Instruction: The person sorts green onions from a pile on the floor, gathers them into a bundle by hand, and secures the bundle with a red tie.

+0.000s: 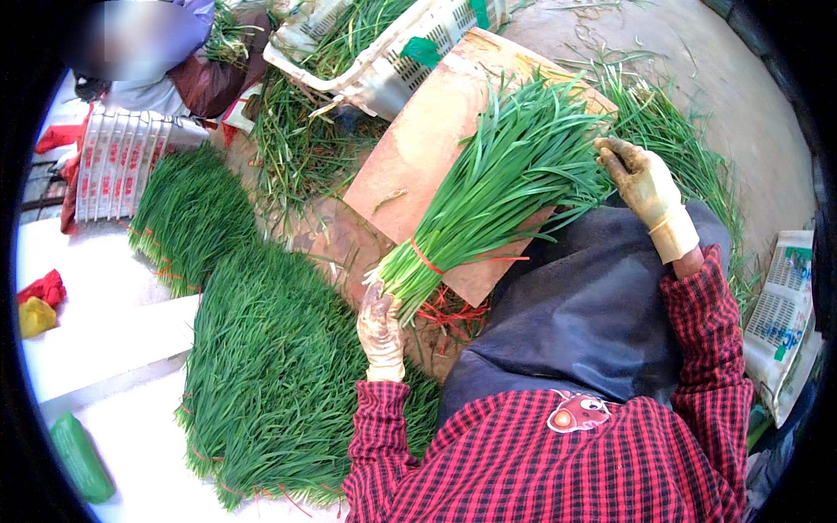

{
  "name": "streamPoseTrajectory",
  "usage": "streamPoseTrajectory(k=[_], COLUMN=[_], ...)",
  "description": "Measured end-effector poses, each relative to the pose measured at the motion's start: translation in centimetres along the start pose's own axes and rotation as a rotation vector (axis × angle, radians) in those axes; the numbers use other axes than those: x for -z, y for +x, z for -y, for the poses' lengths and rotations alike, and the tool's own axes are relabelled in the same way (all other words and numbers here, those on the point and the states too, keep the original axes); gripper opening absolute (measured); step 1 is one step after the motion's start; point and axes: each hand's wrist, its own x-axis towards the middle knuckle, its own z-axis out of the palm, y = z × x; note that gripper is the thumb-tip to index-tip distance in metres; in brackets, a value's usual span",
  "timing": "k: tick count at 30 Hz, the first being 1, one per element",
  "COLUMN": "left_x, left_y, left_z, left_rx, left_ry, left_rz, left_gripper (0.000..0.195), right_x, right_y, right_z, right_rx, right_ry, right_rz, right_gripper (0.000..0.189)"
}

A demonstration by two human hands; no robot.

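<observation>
A bundle of garlic chives (503,157), tied near its pale cut ends with a red band (426,256), lies slanted across a reddish-brown board (412,176). My left hand (381,330), in a soiled cream glove, grips the stem ends. A loose tail of the band sticks out to the right. Beside the leafy tips hovers my right hand (634,173), gloved too, its fingers loosely bent and apart; nothing shows between them. Under the board's near corner lie loose red ties (451,310). My lap is covered by a dark apron (575,294).
Tied chive bundles (281,366) stand packed at left, with another group (196,209) behind. Loose chives (654,111) lie right of the board. A white plastic crate (392,62) holds more chives. Another person (189,78) sits at upper left, near stacked white crates (118,163).
</observation>
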Motion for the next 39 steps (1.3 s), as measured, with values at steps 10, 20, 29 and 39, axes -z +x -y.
streamPoseTrajectory(k=[10, 20, 29, 39], left_x=[2.7, -10.7, -11.9, -10.5], left_y=[3.1, 21.0, 23.8, 23.7], left_z=[-4.2, -10.0, -9.2, -5.1], left_rx=[0.005, 0.117, 0.497, 0.801], left_ry=[0.262, -0.002, -0.622, -0.869], left_rz=[0.227, 0.574, 0.474, 0.428], left_gripper=[0.033, 0.067, 0.033, 0.033], right_x=[1.0, -2.0, -8.6, -13.8], right_y=[-0.9, -2.0, 3.5, -4.9], right_z=[1.1, 4.1, 5.1, 6.0], right_rx=[-0.144, 0.257, 0.364, 0.203], right_ry=[-0.452, -0.298, -0.366, -0.529], right_rz=[0.187, 0.361, 0.498, 0.41], right_gripper=[0.03, 0.021, 0.038, 0.05])
